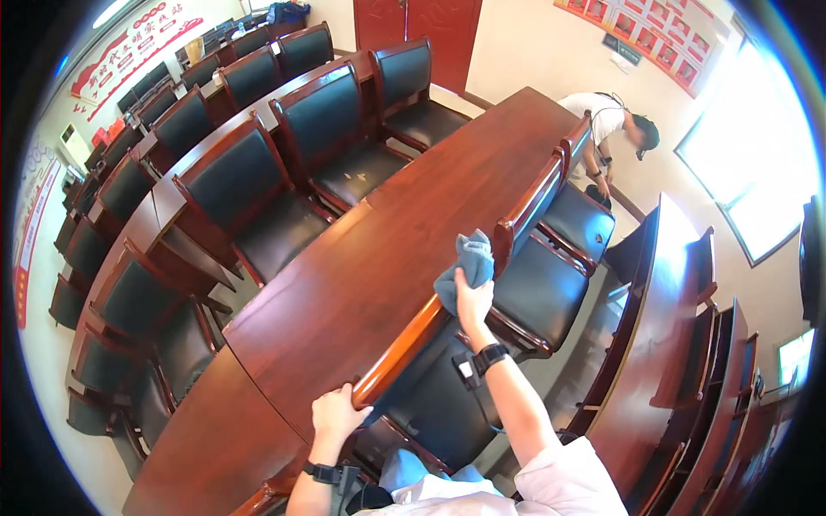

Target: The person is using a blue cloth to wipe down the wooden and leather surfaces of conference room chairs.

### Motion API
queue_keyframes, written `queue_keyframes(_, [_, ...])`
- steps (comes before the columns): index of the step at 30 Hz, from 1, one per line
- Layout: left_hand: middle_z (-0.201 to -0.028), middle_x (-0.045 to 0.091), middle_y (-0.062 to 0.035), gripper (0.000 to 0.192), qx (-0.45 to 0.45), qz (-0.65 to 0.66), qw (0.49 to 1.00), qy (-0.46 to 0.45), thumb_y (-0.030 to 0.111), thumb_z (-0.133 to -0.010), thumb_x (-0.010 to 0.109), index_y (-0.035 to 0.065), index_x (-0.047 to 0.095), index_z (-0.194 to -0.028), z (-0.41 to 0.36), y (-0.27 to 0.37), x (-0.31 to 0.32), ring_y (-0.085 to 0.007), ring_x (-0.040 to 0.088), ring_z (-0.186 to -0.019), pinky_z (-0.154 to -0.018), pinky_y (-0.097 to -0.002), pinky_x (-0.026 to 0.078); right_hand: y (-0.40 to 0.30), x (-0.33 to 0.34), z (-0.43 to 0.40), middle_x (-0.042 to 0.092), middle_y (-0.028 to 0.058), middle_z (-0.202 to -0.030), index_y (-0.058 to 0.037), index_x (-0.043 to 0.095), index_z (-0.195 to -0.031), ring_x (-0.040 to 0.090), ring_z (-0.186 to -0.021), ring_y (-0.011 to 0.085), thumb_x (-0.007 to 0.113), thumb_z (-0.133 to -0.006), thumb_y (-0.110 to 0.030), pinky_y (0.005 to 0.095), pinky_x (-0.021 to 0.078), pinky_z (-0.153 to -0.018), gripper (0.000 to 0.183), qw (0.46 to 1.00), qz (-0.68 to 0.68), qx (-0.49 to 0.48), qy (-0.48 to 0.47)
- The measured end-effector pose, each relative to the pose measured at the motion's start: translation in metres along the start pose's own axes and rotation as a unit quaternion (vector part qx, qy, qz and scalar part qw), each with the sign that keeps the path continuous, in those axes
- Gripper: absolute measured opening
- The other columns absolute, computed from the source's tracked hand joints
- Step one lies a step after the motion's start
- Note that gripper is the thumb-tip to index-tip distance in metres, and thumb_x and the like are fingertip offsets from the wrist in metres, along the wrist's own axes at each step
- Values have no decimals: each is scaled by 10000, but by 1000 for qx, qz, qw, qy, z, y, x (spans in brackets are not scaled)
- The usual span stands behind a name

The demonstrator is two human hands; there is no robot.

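Right in front of me stands a chair with a dark padded seat, and its glossy wooden top rail (403,351) lies along the edge of a long reddish-brown wooden table (413,213). My left hand (335,413) grips the near end of that rail. At the rail's far end, my right hand (474,300) holds a crumpled blue-grey cloth (468,267) against the wood. Both my wrists wear black bands. Just beyond the cloth is the back of another chair (529,203), with its black seat (539,293) to the right of my right hand.
A person in a white shirt and dark cap (603,122) bends down beyond the table's far end. Black-padded chairs (226,171) line the table's other side, with more rows behind. To the right runs another wooden desk (635,361). Red double doors (419,39) stand at the back.
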State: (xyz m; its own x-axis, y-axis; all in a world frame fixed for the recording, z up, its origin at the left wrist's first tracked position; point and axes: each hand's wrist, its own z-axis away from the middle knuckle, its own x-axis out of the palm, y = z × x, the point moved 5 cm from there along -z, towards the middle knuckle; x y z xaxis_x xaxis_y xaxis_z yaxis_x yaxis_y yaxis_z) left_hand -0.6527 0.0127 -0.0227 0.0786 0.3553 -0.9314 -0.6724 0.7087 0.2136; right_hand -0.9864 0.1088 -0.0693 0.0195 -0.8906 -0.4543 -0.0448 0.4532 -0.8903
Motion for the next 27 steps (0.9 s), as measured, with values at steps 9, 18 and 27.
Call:
queue_keyframes(9, [-812,683,-120,500,-40,-46,997,-37,503,-631,760,75,641,-861,-5,-5,-12,-294,669,-783,-715,-421,533,-42,4,57,269,260,-1420,-266,544,-1291,270,-1301,488,817,-558,-191,555,341,-1016,786,964,99,-232,-88])
queue_keyframes(18, [-815,690,-119,532,-42,-76,995,-46,546,-646,739,82,637,-888,-3,-1,-6,-290,673,-790,-700,-420,533,-54,3,64,285,112,-1477,-189,617,-1191,201,-1352,486,798,-568,-265,688,310,-940,653,926,181,-287,-166])
queue_keyframes(27, [-787,683,-114,505,-44,-42,998,-35,511,-639,763,75,628,-854,-1,2,-8,-294,670,-773,-699,-419,528,-59,3,138,423,171,-1341,-204,596,-1183,321,-1329,397,791,-561,-312,649,320,-924,662,875,149,-370,-275])
